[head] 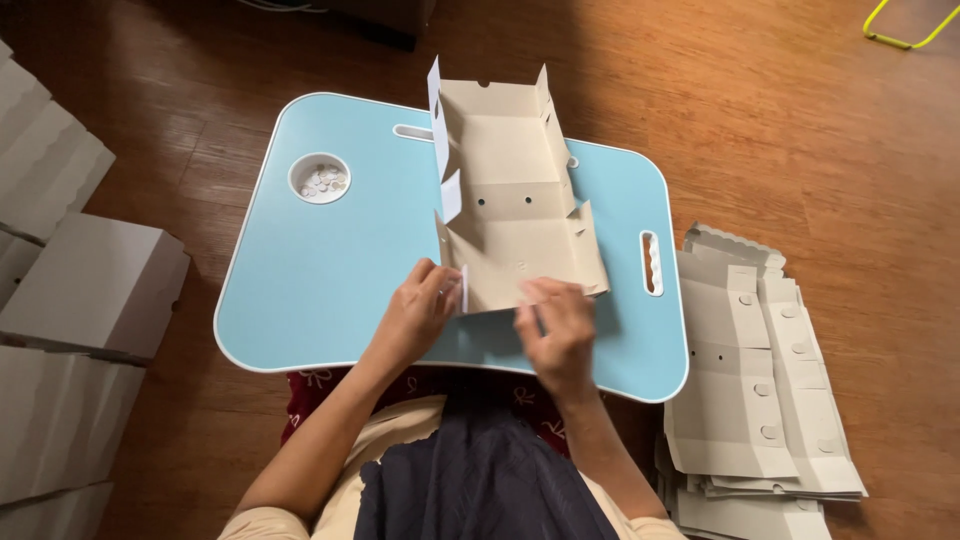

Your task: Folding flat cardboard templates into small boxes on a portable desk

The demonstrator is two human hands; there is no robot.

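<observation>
I look down on a light blue lap table [330, 260] resting over my knees, above a wooden floor [780, 130]. One flat cardboard box blank [515, 200] lies on the right half of the table, partly folded, its side flaps standing up and its near edge toward me.

My left hand [420, 310] pinches the near left flap of the blank between thumb and fingers. My right hand [560, 325] curls over the near edge, fingers closed on the card.

To do this fold well, I judge that both hands should press along the scored crease evenly, keeping the base flat on the table so the walls rise square and the tabs line up.

Counting: one table, with one round cup hollow [320, 178] holding many small punched card discs, too small to count. One stack of unfolded blanks [760, 400] lies on the floor at my right; the number of sheets I cannot tell. At my left, at least five finished closed boxes [95, 280] sit in a pile.
</observation>
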